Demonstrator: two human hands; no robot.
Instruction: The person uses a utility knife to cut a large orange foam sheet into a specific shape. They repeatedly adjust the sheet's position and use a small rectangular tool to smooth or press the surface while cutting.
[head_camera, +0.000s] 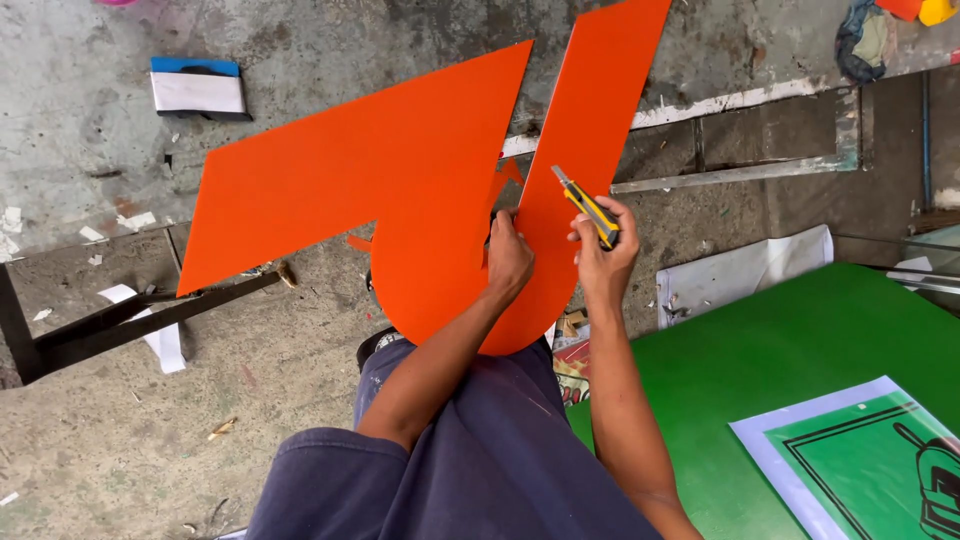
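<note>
Gripping a yellow utility knife (588, 208) in the right hand (603, 255), blade angled up and away over the orange cut-out sheet (400, 190). Left hand (508, 258) is closed on the sheet's inner edge, right beside the knife hand. Sheet looks stiff and light, probably foam board; best held near the cut. Fingertips hidden behind it, top end cropped.
</note>
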